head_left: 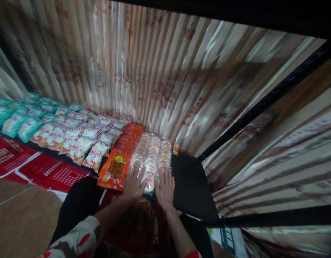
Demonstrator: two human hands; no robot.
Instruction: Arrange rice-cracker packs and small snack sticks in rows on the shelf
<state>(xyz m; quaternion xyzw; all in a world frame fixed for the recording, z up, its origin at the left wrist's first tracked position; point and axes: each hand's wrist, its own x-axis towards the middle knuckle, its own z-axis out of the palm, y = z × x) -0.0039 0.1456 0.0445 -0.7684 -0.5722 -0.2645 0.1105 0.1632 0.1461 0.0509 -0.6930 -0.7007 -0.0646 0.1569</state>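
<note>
Rows of round, pale crackers in clear wrappers (pixel 150 152) lie on a black shelf (pixel 190 179). On the front left of these packs rests my left hand (pixel 134 182), fingers stretched out and flat. My right hand (pixel 165 185) lies flat on their front right side, its fingers also extended. Between the two hands a pack end with a red and white label shows. Just left of my left hand is a long orange snack bag (pixel 119 154) with a window showing brown sticks. A small yellowish packet (pixel 176 148) stands behind and right of the crackers.
White snack bags with striped tops (pixel 87 134) fill the shelf to the left, with teal bags (pixel 27 123) beyond them. Red plastic baskets (pixel 52 170) sit below the shelf edge. A striped plastic sheet (pixel 160 71) hangs behind, and a dark frame bar (pixel 262 104) slants at right.
</note>
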